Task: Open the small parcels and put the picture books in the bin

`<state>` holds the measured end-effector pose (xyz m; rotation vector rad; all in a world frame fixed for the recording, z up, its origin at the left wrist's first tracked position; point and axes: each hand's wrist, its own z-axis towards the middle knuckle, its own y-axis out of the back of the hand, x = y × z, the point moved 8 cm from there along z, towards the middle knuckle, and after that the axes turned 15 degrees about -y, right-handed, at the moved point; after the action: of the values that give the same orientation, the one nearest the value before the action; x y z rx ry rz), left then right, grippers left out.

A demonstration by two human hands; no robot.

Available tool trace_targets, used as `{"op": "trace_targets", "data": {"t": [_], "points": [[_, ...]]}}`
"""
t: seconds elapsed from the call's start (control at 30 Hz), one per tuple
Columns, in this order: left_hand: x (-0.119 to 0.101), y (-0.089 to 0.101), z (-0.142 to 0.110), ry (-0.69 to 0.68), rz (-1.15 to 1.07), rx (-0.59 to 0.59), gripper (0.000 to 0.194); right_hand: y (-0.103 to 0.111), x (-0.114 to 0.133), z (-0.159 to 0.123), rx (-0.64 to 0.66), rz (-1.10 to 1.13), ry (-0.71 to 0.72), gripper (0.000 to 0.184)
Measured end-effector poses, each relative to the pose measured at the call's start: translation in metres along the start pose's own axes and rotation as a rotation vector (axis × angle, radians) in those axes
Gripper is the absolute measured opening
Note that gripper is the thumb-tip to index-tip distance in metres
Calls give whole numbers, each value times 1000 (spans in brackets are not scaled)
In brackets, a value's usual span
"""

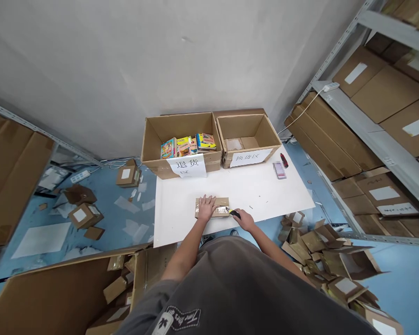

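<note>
A small taped cardboard box (203, 215) lies near the front edge of the white table (181, 228). My left hand (206, 208) rests flat on its top left part, fingers spread. In my right hand (245, 219) is a utility knife (234, 213) with a black and yellow handle, its tip at the right end of the box, over the shiny tape. Whether the blade has gone into the tape is too small to tell.
Behind stand a large carton (150, 169) with several colourful small boxes and another labelled carton (226, 163). A red tool (284, 160) lies at the table's right. Discarded boxes (345, 260) cover the floor on the right; shelving (349, 109) rises beyond. A big open carton (63, 298) stands at lower left.
</note>
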<state>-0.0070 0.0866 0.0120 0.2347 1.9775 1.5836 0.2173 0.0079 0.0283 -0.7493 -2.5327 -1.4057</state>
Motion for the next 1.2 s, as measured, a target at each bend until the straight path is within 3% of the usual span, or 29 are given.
{"op": "trace_targets", "data": {"t": [0.2,0.27,0.43,0.5,0.57,0.73,0.83,0.97,1.1,1.2], "points": [[-6,-2,-5,-5,-8,-43,60,-15,23,-2,-97,-181,-39,39],[-5,-3,-7,12,-20,-45,61,-10,19,0,-110,-218,-48,37],[-3,-3,-9,4,-27,-64,57,51,-61,8,-222,-163,-395,36],[-3,-3,-8,-11,-34,-70,57,57,-71,8,-220,-109,-325,35],[-2,-3,-7,-14,-40,-75,57,39,-66,7,-181,26,-264,38],[-6,0,-10,19,-44,-106,60,-56,-29,9,-67,484,-375,70],[-8,1,-21,159,-37,-139,63,-75,-13,24,-103,549,-465,71],[-20,-6,-42,306,-48,-162,64,-33,16,71,-180,444,-483,66],[-43,-23,-49,175,-88,-28,63,17,49,120,-159,377,-450,69],[-42,-14,-42,47,-26,19,65,37,50,131,-168,403,-386,76]]}}
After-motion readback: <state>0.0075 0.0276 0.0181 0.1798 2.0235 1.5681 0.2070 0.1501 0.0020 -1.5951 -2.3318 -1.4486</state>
